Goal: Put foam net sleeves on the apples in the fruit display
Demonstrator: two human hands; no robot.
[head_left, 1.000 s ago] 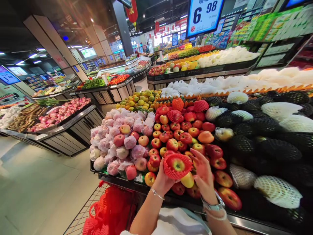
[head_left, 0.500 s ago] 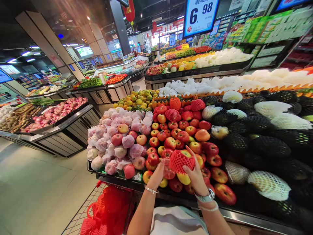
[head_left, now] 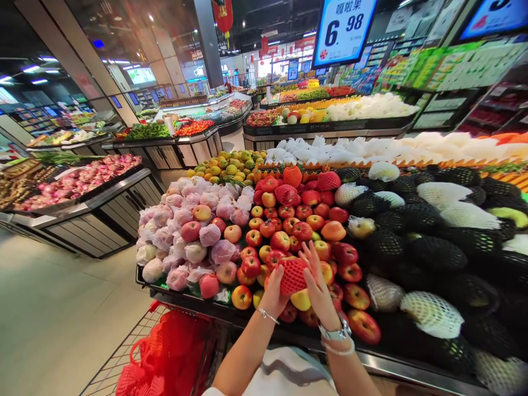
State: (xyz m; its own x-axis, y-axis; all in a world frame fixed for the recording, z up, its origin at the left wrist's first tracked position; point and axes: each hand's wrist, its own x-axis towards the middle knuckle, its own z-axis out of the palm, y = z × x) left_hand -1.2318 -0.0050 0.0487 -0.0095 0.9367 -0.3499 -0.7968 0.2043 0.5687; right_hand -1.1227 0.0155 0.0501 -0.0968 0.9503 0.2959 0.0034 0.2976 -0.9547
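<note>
A fruit in a red foam net (head_left: pixel 293 276), probably an apple, is raised over the loose red apples (head_left: pixel 280 241). My left hand (head_left: pixel 274 291) grips it from the left side, thumb against the net. On the other side my right hand (head_left: pixel 317 280) is open, its fingers stretched up and apart. The right palm is close by the net; whether it touches is hard to see. Below the net shows a yellow apple (head_left: pixel 301 300). The net covers nearly all of the held fruit.
Paper-wrapped pink apples (head_left: pixel 185 225) lie to the left. Fruit in black nets (head_left: pixel 441 253) fills the right side, some in white nets (head_left: pixel 433 313). A wire cart (head_left: pixel 119 352) with red foam nets (head_left: pixel 165 352) stands at the lower left. A price screen (head_left: pixel 344 33) hangs above.
The netted fruit has passed from my right hand to my left hand. My right fingers have opened and straightened. The view has shifted slightly.
</note>
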